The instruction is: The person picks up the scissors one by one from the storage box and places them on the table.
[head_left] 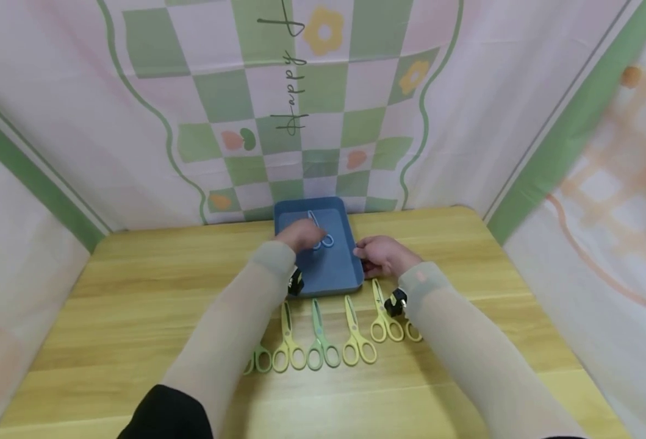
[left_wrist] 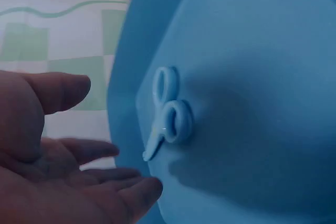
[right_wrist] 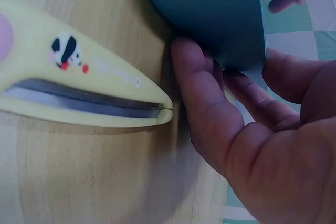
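Note:
A blue tray (head_left: 325,277) stands at the back of the table, with light blue scissors (head_left: 328,241) inside it. My left hand (head_left: 301,235) hovers over these scissors. In the left wrist view its fingers are spread and relaxed, apart from the scissors (left_wrist: 157,121), whose finger loops face the camera. At the tray's right side, my right hand (head_left: 385,253) grips the wall, thumb at the rim and fingers against the outside. Yellow scissors (right_wrist: 113,85) with a panda print lie on the table just beside the right hand's fingers.
In front of the tray, several scissors lie in a row, among them yellow scissors (head_left: 287,335) and green scissors (head_left: 317,326). The forearms partly cover the outer ones. A patterned curtain (head_left: 323,122) hangs behind the wooden table (head_left: 152,286).

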The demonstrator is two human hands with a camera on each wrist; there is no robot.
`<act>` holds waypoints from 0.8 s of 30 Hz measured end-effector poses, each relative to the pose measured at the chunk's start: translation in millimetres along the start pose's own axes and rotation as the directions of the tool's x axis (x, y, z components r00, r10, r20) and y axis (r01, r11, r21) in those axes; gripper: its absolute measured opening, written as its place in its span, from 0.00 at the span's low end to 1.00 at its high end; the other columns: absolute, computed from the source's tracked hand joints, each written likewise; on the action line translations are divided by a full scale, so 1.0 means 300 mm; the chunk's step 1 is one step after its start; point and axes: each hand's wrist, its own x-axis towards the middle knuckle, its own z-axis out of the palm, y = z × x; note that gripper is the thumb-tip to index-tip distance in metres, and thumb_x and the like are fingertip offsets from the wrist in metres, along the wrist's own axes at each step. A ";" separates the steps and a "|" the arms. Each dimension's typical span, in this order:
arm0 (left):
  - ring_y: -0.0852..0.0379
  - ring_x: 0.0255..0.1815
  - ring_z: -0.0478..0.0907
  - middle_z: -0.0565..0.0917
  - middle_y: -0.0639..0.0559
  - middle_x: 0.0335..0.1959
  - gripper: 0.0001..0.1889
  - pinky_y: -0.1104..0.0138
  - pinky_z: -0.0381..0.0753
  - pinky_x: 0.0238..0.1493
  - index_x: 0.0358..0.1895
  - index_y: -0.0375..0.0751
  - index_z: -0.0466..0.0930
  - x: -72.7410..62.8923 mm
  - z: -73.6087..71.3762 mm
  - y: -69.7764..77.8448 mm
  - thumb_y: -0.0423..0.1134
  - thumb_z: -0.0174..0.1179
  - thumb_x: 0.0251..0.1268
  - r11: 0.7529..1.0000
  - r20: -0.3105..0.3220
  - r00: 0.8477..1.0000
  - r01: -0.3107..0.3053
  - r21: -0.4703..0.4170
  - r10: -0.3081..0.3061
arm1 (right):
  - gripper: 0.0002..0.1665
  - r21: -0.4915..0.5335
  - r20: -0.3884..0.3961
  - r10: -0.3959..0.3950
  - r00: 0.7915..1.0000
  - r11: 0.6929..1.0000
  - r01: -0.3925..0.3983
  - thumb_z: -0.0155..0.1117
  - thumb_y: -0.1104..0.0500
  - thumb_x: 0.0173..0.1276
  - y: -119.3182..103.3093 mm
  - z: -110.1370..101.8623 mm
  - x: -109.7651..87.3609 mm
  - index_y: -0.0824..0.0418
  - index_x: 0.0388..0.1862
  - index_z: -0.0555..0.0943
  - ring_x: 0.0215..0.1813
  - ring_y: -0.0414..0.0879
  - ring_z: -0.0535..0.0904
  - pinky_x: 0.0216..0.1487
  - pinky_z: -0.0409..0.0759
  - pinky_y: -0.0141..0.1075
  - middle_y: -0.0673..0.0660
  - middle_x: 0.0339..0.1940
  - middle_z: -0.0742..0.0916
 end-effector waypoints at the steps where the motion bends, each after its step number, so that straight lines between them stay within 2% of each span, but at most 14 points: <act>1: 0.47 0.57 0.74 0.78 0.40 0.59 0.23 0.54 0.71 0.64 0.62 0.32 0.76 0.009 0.009 -0.001 0.48 0.49 0.77 1.000 0.015 1.000 -0.011 0.023 0.011 | 0.29 -0.004 0.000 -0.002 1.000 1.000 0.002 0.50 0.64 0.79 0.002 -0.002 0.000 0.68 0.75 0.61 0.40 0.52 0.82 0.42 0.86 0.46 0.66 0.49 0.82; 2: 0.47 0.54 0.74 0.79 0.41 0.57 0.22 0.54 0.72 0.62 0.59 0.33 0.78 0.016 0.018 -0.001 0.47 0.48 0.78 0.999 0.031 0.999 -0.018 0.045 0.017 | 0.28 -0.006 0.002 -0.003 1.000 1.000 0.003 0.50 0.64 0.79 0.004 -0.002 -0.001 0.68 0.75 0.61 0.41 0.52 0.82 0.42 0.86 0.46 0.66 0.49 0.82; 5: 0.49 0.53 0.73 0.77 0.42 0.61 0.24 0.55 0.72 0.63 0.63 0.34 0.76 0.031 0.035 -0.001 0.47 0.46 0.78 0.997 0.067 0.998 -0.022 0.077 0.016 | 0.28 -0.016 0.005 -0.006 1.000 1.000 0.007 0.50 0.63 0.79 0.005 -0.004 -0.002 0.68 0.75 0.61 0.41 0.52 0.82 0.42 0.86 0.46 0.66 0.50 0.82; 9: 0.49 0.53 0.73 0.76 0.41 0.62 0.25 0.55 0.72 0.62 0.65 0.34 0.74 0.041 0.043 0.000 0.48 0.46 0.76 0.995 0.072 0.997 -0.004 0.099 -0.003 | 0.27 -0.014 0.005 -0.010 1.000 1.000 0.010 0.50 0.63 0.79 0.002 -0.005 -0.005 0.68 0.74 0.63 0.41 0.53 0.82 0.42 0.86 0.46 0.66 0.49 0.82; 12: 0.48 0.48 0.75 0.80 0.42 0.52 0.22 0.57 0.75 0.54 0.57 0.34 0.79 0.044 0.046 0.004 0.47 0.46 0.76 0.992 0.082 0.997 -0.013 0.124 0.003 | 0.26 -0.013 0.007 -0.010 1.000 1.000 0.010 0.50 0.64 0.79 0.002 -0.004 -0.005 0.68 0.73 0.63 0.40 0.53 0.82 0.41 0.86 0.46 0.66 0.48 0.82; 15: 0.49 0.40 0.75 0.80 0.44 0.41 0.18 0.59 0.75 0.43 0.46 0.36 0.81 0.040 0.045 0.015 0.46 0.47 0.76 0.987 0.086 0.996 -0.029 0.157 0.016 | 0.27 -0.016 0.009 -0.010 1.000 1.000 0.010 0.50 0.64 0.79 0.001 -0.004 -0.006 0.68 0.73 0.63 0.40 0.52 0.82 0.40 0.86 0.45 0.66 0.48 0.82; 19: 0.52 0.32 0.74 0.79 0.45 0.37 0.16 0.61 0.74 0.37 0.38 0.38 0.81 0.032 0.044 0.032 0.45 0.49 0.77 0.987 0.038 0.999 -0.001 0.163 -0.006 | 0.26 -0.017 0.010 -0.012 1.000 1.000 0.012 0.50 0.64 0.79 -0.002 -0.005 -0.008 0.68 0.73 0.64 0.40 0.52 0.82 0.40 0.86 0.45 0.66 0.48 0.83; 24: 0.54 0.27 0.73 0.79 0.45 0.37 0.19 0.63 0.75 0.37 0.27 0.40 0.78 0.032 0.052 0.034 0.47 0.52 0.77 0.986 -0.052 0.998 0.049 0.162 -0.041 | 0.25 -0.020 0.008 -0.012 1.000 1.000 0.012 0.50 0.64 0.79 -0.007 -0.004 -0.007 0.68 0.71 0.65 0.39 0.52 0.82 0.40 0.86 0.45 0.65 0.47 0.83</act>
